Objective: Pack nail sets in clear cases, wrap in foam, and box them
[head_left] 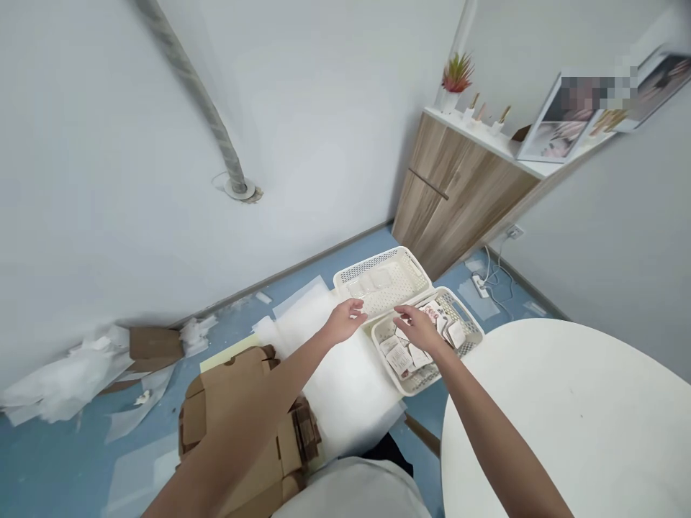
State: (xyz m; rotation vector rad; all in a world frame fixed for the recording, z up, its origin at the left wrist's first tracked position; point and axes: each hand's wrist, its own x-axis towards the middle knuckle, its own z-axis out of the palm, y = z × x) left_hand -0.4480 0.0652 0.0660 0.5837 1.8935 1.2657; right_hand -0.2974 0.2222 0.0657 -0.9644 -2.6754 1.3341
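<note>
My left hand (345, 321) hovers over the near left corner of a white perforated basket (414, 272), its fingers loosely bent and apart, with nothing visible in them. Inside that basket lie a few clear plastic pieces (370, 280). My right hand (418, 328) is above a second white basket (471, 315), fingers spread and slightly curved, and I see nothing held. This nearer basket contains several small printed cards or packets (399, 358). Whether the right fingertips touch any of them I cannot tell. Between my arms lies a stack of white sheet material (345, 374).
Flattened brown cardboard boxes (237, 392) are stacked at the left. A round white table (572, 417) stands at the right. Behind the baskets is a wooden cabinet (458, 173). A power strip (479, 285) and crumpled white wrapping (75, 374) lie on the blue floor.
</note>
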